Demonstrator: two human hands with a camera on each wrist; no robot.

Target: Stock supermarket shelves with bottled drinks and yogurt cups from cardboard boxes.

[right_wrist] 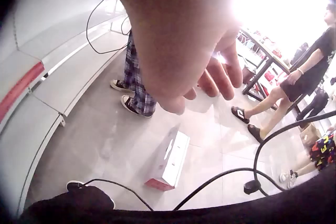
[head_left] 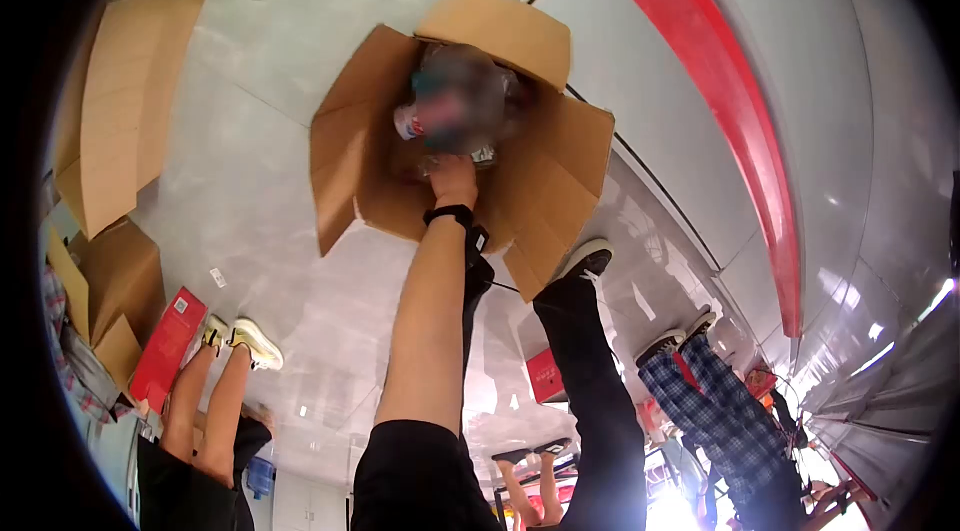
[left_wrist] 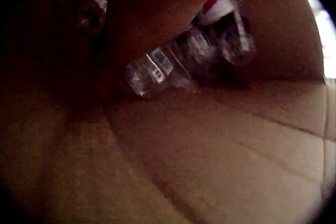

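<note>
A cardboard box (head_left: pixel 345 156) stands on the floor with its flaps spread, and my left hand (head_left: pixel 453 181) reaches down inside it. In the left wrist view, the dark underside of that hand (left_wrist: pixel 152 19) lies over clear plastic bottles (left_wrist: pixel 157 71), one of which has a red and white label (left_wrist: pixel 218 7). The left fingertips are hidden, and I cannot tell whether they grip a bottle. Part of the box's contents is blurred in the head view. My right hand (right_wrist: pixel 181 40) hangs away from the box above the floor, with loosely bent fingers (right_wrist: pixel 214 79) and nothing in them.
A white shelf unit with a red strip (head_left: pixel 735 131) runs along the right. Other cardboard boxes (head_left: pixel 135 101) stand at left, near a red box (head_left: pixel 170 346). A white and red carton (right_wrist: pixel 170 161) lies on the floor. Several people stand around, including one in plaid trousers (head_left: pixel 720 411).
</note>
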